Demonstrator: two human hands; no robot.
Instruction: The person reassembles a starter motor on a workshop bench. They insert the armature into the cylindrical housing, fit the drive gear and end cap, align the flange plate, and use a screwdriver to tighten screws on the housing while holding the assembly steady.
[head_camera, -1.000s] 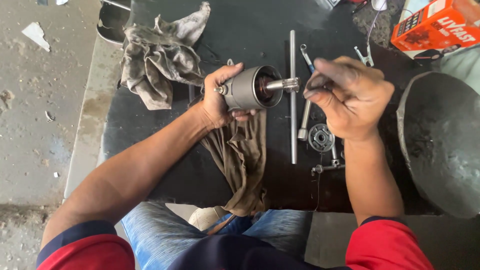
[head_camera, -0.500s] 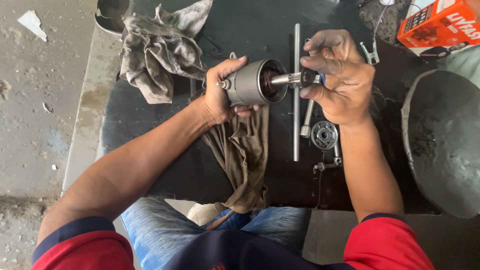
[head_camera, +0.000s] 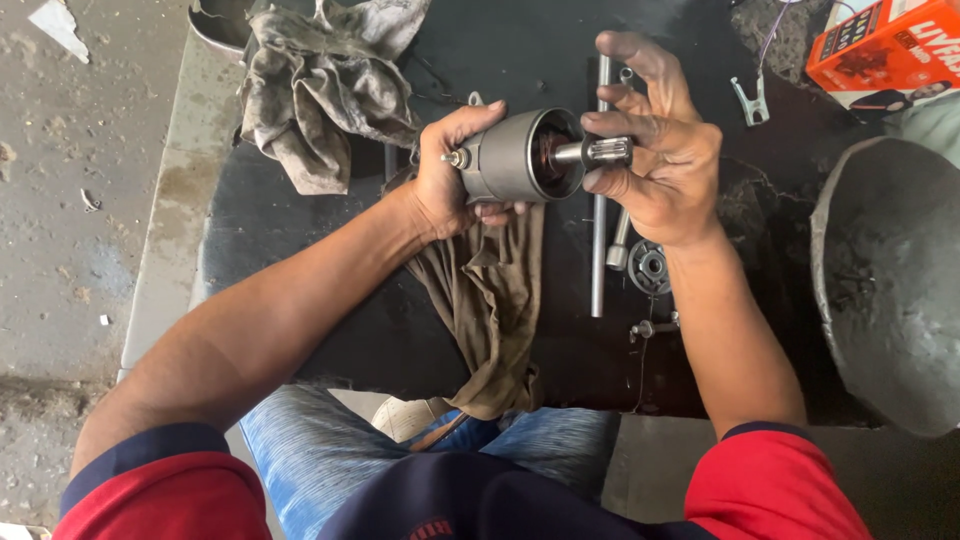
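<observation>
Two bare hands meet over a black worktop (head_camera: 300, 260) in the head view. Left hand (head_camera: 455, 175) wraps around a grey metal cylindrical motor housing (head_camera: 515, 155), held level above a brown rag (head_camera: 490, 300). Right hand (head_camera: 660, 150) has its fingers spread, with thumb and fingertips pinching the splined steel shaft (head_camera: 600, 152) that sticks out of the housing's open end. A long steel rod (head_camera: 598, 260) lies beneath, a small round bearing (head_camera: 650, 268) beside it, and a crumpled grey cloth (head_camera: 320, 90) sits farther left.
</observation>
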